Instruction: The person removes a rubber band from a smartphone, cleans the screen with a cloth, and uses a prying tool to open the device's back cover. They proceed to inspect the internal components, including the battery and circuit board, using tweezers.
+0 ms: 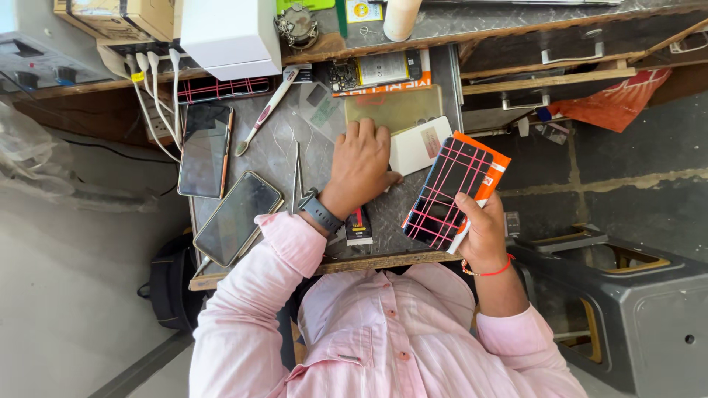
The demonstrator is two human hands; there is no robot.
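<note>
My right hand [483,236] holds a stack of flat packets, the top one black with a pink grid [446,193] and an orange one behind it [493,171], above the table's near right corner. My left hand [359,166], with a dark watch on its wrist, lies palm down on the grey table [280,151], fingers apart, touching the edge of a white card box [419,145]. A yellowish translucent sheet [394,107] lies just beyond its fingertips. Tweezers [296,180] lie left of that wrist.
Two phones [206,149] [237,218] lie screen up at the table's left. A brush [265,113], an opened phone with battery [376,71] and a small black packet [359,225] also rest there. White cables [151,96], a white box [232,33] and a grey stool [627,295] surround it.
</note>
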